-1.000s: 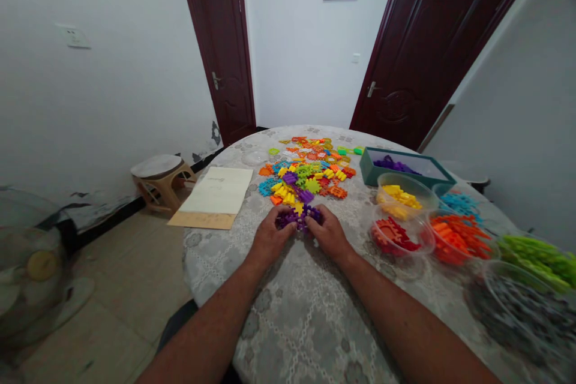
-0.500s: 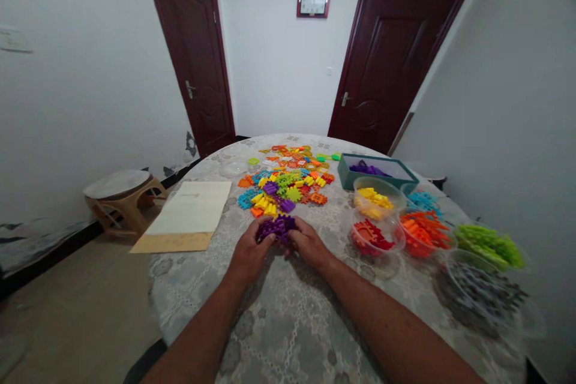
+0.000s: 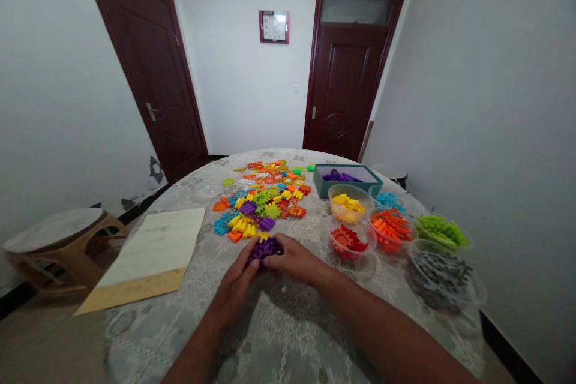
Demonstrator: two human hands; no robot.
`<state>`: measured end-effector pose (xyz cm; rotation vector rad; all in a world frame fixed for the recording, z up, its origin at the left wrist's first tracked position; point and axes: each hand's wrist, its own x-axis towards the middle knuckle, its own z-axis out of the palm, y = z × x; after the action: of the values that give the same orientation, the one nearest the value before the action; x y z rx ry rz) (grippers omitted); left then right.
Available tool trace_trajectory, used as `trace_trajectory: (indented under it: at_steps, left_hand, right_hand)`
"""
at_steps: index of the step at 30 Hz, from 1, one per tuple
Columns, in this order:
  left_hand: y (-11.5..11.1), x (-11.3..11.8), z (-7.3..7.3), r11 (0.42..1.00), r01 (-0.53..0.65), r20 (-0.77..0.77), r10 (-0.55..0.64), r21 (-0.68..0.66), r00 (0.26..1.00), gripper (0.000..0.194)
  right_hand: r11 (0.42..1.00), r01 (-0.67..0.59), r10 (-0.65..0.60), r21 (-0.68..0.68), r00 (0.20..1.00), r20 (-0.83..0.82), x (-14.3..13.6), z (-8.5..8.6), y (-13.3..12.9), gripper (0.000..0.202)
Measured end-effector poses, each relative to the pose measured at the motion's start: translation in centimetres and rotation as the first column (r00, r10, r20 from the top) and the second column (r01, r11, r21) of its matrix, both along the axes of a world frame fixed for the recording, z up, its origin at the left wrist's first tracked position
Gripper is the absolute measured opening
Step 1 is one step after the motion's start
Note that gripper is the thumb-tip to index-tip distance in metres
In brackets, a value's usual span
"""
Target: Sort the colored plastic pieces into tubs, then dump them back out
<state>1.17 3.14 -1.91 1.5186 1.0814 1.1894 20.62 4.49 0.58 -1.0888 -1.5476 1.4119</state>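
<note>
Between my two hands are purple plastic interlocking building pieces [image 3: 264,249], held near the front of the pile; fingers hide part of them. My left hand [image 3: 242,267] is closed on their left side, its thumb in front. My right hand [image 3: 292,258] grips the right side from above, fingers curled round it. Just beyond lies a heap of loose pieces [image 3: 265,201] in orange, yellow, blue, green and purple. Yellow pieces [image 3: 243,226] and a purple one [image 3: 267,224] are closest to my hands.
On the right stand clear bowls of yellow [image 3: 347,204], red [image 3: 348,240], orange [image 3: 390,228], blue, green [image 3: 441,231] and grey pieces [image 3: 443,273]. A teal box [image 3: 321,188] behind them holds purple pieces. Left lies a paper sheet [image 3: 157,237] on a brown folder; a stool [image 3: 58,246] is beyond the table.
The camera view has swung to the right and up, so everything sits further left and lower. Both hands still hold the purple pieces, with the right hand now more over the top.
</note>
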Motion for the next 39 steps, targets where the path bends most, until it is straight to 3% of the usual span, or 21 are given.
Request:
trace_trajectory:
  at_steps: [4, 6, 8, 9, 13, 17, 19, 21, 23, 25, 29, 31, 34, 36, 39]
  left_hand:
    - [-0.7, 0.6, 0.5, 0.998, 0.041, -0.03, -0.043, -0.045, 0.999, 0.054]
    - [-0.9, 0.7, 0.6, 1.0, 0.009, -0.107, -0.011, -0.019, 0.994, 0.048]
    - [-0.9, 0.6, 0.4, 0.999, -0.017, -0.189, 0.024, 0.04, 0.982, 0.041]
    - [-0.8, 0.6, 0.2, 0.996, -0.026, -0.227, 0.043, 0.08, 0.973, 0.039]
    - [-0.5, 0.3, -0.6, 0.974, -0.025, -0.354, 0.106, 0.226, 0.929, 0.03]
    - [-0.3, 0.3, -0.8, 0.956, -0.042, -0.384, 0.157, 0.292, 0.91, 0.028]
    - [-0.3, 0.3, -0.7, 0.947, -0.051, -0.386, 0.178, 0.317, 0.905, 0.029]
    - [-0.4, 0.4, -0.5, 0.94, -0.056, -0.389, 0.193, 0.336, 0.901, 0.028]
    - [-0.5, 0.5, -0.2, 0.936, -0.058, -0.392, 0.2, 0.347, 0.898, 0.027]
    - [-0.5, 0.5, 0.0, 0.933, -0.063, -0.389, 0.208, 0.355, 0.898, 0.026]
    - [-0.6, 0.5, 0.3, 0.925, -0.09, -0.366, 0.234, 0.369, 0.901, 0.025]
    - [-0.6, 0.4, 0.4, 0.919, -0.119, -0.348, 0.259, 0.376, 0.901, 0.023]
    - [-0.8, 0.4, 0.5, 0.909, -0.16, -0.316, 0.293, 0.386, 0.902, 0.021]
    - [-0.9, 0.4, 0.4, 0.907, -0.189, -0.301, 0.313, 0.378, 0.901, 0.02]
    - [-0.9, 0.3, 0.2, 0.899, -0.239, -0.293, 0.355, 0.366, 0.888, 0.019]
  right_hand:
    - [1.0, 0.003, -0.001, -0.019, 0.997, 0.082, 4.7, 4.4, 1.1, 0.039]
    - [0.986, 0.154, -0.161, 0.057, 0.974, 0.162, 8.0, 6.9, 3.2, 0.042]
    - [0.9, 0.417, -0.436, 0.129, 0.87, 0.23, 11.4, 9.3, 6.1, 0.042]
    - [0.86, 0.487, -0.51, 0.153, 0.826, 0.24, 12.9, 10.3, 7.6, 0.041]
    - [0.7, 0.67, -0.714, 0.247, 0.669, 0.206, 17.7, 12.7, 12.2, 0.048]
    - [0.547, 0.758, -0.833, 0.355, 0.536, 0.14, 19.5, 12.8, 13.1, 0.054]
    - [0.502, 0.762, -0.857, 0.408, 0.503, 0.116, 19.0, 12.1, 12.4, 0.051]
    - [0.502, 0.741, -0.852, 0.446, 0.511, 0.109, 17.4, 11.1, 11.0, 0.045]
    - [0.563, 0.67, -0.802, 0.484, 0.585, 0.122, 14.8, 9.5, 8.7, 0.037]
    - [0.67, 0.497, -0.67, 0.551, 0.725, 0.16, 11.4, 7.5, 5.9, 0.034]
    - [0.768, 0.162, -0.412, 0.62, 0.865, 0.285, 5.2, 2.3, 0.8, 0.033]
    - [0.764, 0.056, -0.35, 0.643, 0.873, 0.339, 3.2, -0.5, -0.9, 0.035]
    - [0.703, -0.011, -0.362, 0.712, 0.855, 0.371, 1.9, -4.2, -2.4, 0.04]
    - [0.663, -0.036, -0.382, 0.748, 0.843, 0.379, 1.7, -5.8, -2.9, 0.044]
    - [0.635, -0.099, -0.376, 0.766, 0.827, 0.419, 1.7, -6.7, -3.3, 0.046]
